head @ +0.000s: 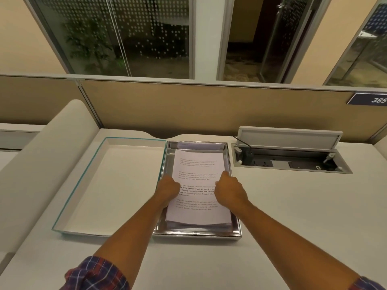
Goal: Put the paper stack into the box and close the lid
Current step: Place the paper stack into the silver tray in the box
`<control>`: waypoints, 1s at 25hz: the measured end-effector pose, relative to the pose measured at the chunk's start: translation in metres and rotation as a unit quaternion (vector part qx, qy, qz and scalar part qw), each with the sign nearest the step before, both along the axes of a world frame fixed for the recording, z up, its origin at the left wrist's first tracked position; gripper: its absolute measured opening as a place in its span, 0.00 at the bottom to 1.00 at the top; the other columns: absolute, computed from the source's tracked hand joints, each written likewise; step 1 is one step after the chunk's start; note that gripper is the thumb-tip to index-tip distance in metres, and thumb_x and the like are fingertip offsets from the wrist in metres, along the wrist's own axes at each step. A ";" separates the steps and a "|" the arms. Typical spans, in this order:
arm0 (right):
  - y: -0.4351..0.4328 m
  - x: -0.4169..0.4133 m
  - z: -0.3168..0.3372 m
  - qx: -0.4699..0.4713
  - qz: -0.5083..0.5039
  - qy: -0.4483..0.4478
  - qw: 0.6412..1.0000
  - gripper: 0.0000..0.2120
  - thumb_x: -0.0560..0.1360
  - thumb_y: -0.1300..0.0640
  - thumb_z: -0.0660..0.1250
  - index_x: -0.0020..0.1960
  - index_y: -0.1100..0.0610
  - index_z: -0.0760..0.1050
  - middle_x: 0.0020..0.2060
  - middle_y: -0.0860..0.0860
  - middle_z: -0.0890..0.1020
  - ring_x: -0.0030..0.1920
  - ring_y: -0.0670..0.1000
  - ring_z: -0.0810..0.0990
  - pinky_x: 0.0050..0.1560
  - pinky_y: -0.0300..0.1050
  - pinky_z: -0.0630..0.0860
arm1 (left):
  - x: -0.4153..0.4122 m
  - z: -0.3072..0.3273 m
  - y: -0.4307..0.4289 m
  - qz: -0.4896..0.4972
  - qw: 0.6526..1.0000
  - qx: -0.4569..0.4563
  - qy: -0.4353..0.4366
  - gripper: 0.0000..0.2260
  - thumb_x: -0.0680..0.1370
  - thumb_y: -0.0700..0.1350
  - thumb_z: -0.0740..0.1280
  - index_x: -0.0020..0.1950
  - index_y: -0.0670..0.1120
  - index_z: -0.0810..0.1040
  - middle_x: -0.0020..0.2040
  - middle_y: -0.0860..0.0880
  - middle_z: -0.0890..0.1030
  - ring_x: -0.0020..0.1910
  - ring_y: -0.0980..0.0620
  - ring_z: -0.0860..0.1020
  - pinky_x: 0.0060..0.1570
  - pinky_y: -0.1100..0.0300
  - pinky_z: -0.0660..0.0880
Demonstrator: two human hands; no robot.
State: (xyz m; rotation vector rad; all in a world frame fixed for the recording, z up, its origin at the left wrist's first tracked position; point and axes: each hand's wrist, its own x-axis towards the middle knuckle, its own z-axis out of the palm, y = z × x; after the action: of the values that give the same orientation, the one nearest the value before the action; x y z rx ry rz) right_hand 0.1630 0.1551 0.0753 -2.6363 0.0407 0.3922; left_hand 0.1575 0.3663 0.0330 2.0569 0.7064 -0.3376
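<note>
A stack of printed white paper (199, 164) lies inside a shiny silver-lined box (196, 232) in the middle of the desk. My left hand (168, 188) grips the stack's left edge and my right hand (229, 188) grips its right edge, fingers curled around the sheets. The stack's near end looks slightly raised above the box floor. The lid (83, 185), white inside with a teal rim, lies upside down on the desk, touching the box's left side.
An open cable hatch (291, 160) with sockets and a raised flap sits in the desk at the right. A tan partition (209, 107) runs along the back. A cream curved panel (52, 147) borders the desk on the left.
</note>
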 end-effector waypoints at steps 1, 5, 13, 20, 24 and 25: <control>0.001 -0.012 0.001 -0.009 0.027 -0.027 0.999 0.15 0.83 0.54 0.65 0.67 0.56 0.69 0.52 0.53 0.81 0.46 0.53 0.83 0.44 0.48 0.83 | 0.000 0.000 0.000 -0.003 1.000 0.005 0.001 0.14 0.84 0.38 0.62 0.70 0.39 0.75 0.43 0.52 0.77 0.39 0.53 0.78 0.33 0.59 0.76; 0.000 -0.063 -0.009 -0.072 0.182 -0.074 0.978 0.16 0.85 0.51 0.59 0.69 0.58 0.71 0.63 0.56 0.78 0.59 0.59 0.82 0.59 0.57 0.82 | -0.001 0.002 -0.002 -0.020 0.999 0.041 0.001 0.14 0.84 0.38 0.62 0.70 0.38 0.76 0.43 0.52 0.76 0.37 0.53 0.76 0.31 0.61 0.73; -0.008 -0.103 -0.041 -0.175 0.285 0.032 0.942 0.24 0.86 0.47 0.57 0.76 0.59 0.69 0.81 0.67 0.61 0.81 0.68 0.60 0.73 0.65 0.70 | -0.018 0.017 -0.012 -0.062 0.988 0.140 -0.037 0.12 0.84 0.39 0.65 0.65 0.35 0.79 0.63 0.37 0.83 0.53 0.40 0.83 0.45 0.57 0.77; -0.004 -0.105 -0.053 -0.130 0.197 0.039 0.971 0.39 0.83 0.34 0.49 0.83 0.61 0.56 0.85 0.58 0.55 0.84 0.61 0.57 0.79 0.59 0.64 | -0.074 0.008 -0.045 -0.170 0.947 0.266 -0.058 0.45 0.82 0.48 0.73 0.87 0.47 0.43 0.86 0.37 0.53 0.82 0.37 0.66 0.75 0.44 0.74; -0.004 -0.109 -0.048 -0.128 0.201 0.030 0.971 0.38 0.84 0.35 0.48 0.84 0.60 0.56 0.85 0.58 0.55 0.84 0.60 0.56 0.80 0.58 0.64 | -0.116 0.007 -0.040 -0.117 0.942 0.282 -0.138 0.39 0.81 0.51 0.73 0.86 0.49 0.55 0.87 0.41 0.57 0.84 0.40 0.61 0.79 0.45 0.71; -0.005 -0.110 -0.045 -0.133 0.212 0.031 0.968 0.37 0.85 0.36 0.49 0.84 0.60 0.56 0.85 0.59 0.55 0.84 0.60 0.55 0.80 0.58 0.64 | -0.126 0.006 -0.034 -0.075 0.946 0.267 -0.168 0.36 0.81 0.51 0.73 0.84 0.48 0.60 0.85 0.42 0.61 0.84 0.40 0.63 0.79 0.44 0.70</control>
State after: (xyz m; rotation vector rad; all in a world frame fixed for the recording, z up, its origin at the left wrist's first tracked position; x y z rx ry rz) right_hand 0.0530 0.1500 0.0304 -2.8905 -0.4900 0.6508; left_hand 0.0315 0.3320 0.0395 2.6047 0.4594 0.1449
